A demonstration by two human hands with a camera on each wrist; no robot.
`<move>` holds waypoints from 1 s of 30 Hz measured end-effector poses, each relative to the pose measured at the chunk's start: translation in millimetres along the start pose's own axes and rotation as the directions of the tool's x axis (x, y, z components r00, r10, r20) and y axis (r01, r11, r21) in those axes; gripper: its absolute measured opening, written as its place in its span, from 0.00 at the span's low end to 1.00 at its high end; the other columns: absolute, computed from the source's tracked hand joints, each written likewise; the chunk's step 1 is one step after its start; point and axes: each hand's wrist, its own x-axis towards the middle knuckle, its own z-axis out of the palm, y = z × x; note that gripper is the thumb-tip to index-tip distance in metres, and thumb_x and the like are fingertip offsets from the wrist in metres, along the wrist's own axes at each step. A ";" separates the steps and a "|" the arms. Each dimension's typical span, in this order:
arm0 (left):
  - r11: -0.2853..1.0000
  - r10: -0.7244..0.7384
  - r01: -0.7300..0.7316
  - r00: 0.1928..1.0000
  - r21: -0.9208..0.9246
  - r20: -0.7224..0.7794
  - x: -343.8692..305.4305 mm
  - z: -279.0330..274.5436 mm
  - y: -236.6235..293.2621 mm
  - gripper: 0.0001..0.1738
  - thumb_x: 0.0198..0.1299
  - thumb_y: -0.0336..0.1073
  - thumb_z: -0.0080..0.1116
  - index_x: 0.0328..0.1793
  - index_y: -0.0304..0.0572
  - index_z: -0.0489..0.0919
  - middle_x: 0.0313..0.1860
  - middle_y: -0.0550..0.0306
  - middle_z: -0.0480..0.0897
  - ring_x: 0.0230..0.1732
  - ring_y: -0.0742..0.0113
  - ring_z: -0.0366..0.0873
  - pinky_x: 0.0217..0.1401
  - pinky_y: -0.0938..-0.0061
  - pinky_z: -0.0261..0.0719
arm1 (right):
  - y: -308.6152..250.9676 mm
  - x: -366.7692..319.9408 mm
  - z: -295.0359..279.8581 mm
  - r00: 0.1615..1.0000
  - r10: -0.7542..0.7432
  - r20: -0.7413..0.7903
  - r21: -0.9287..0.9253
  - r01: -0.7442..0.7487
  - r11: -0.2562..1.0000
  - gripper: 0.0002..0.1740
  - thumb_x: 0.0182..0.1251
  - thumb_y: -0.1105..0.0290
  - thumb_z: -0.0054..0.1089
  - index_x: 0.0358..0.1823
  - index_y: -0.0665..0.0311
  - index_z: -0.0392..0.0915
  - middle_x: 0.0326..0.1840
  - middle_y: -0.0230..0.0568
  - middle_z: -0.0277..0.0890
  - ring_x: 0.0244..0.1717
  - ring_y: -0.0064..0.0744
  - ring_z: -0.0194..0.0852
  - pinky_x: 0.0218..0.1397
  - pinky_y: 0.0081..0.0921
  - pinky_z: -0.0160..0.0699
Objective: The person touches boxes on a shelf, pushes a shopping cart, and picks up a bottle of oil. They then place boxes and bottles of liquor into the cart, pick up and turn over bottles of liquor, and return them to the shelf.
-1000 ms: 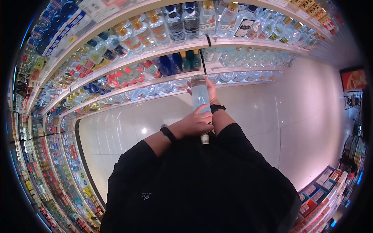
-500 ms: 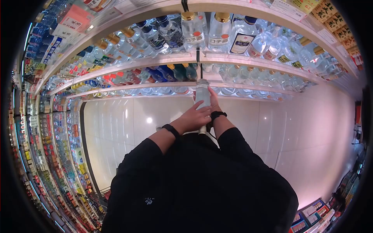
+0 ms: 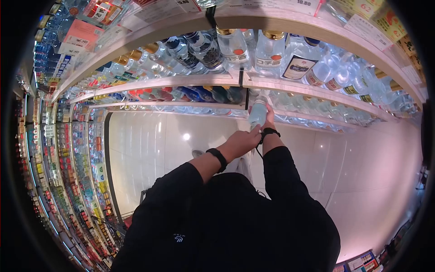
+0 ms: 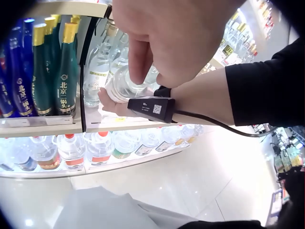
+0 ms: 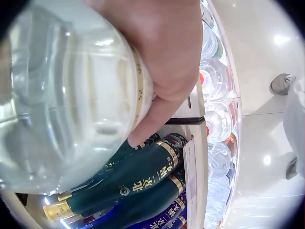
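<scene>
A clear glass bottle [image 3: 258,111] is held in front of the lower shelves. My right hand [image 3: 270,117] grips it, with the fingers curled round its body. Behind it, my left hand [image 3: 240,144] has its index finger and thumb on the bottle's near end. In the left wrist view this left hand [image 4: 171,40] covers part of the bottle [image 4: 125,87], and the right hand's fingertips [image 4: 108,102] show below it. The bottle [image 5: 71,100] fills much of the right wrist view, with the right hand [image 5: 159,47] curled at its banded edge.
Green bottles [image 4: 64,76] and blue bottles [image 4: 21,78] stand left of a dark shelf divider [image 4: 86,57]. Clear bottles [image 4: 97,74] stand to its right. Large jugs [image 4: 99,145] line the bottom shelf. An upper shelf edge [image 3: 326,93] crosses above my hands.
Both hands have carried the bottle forward, closer to the shelves. The left hand has shifted back toward the bottle's near end. The head view has leaned in toward the shelves.
</scene>
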 end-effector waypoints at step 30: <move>0.912 -0.271 0.301 0.952 -0.279 0.142 137.3 19.4 -70.6 0.14 0.55 0.34 0.50 0.48 0.45 0.75 0.43 0.41 0.80 0.47 0.41 0.77 0.51 0.54 0.75 | -24.9 -169.5 -52.8 0.950 -0.140 -0.280 -0.431 0.006 0.902 0.43 0.66 0.51 0.50 0.73 0.64 0.42 0.73 0.54 0.43 0.68 0.54 0.55 0.65 0.52 0.65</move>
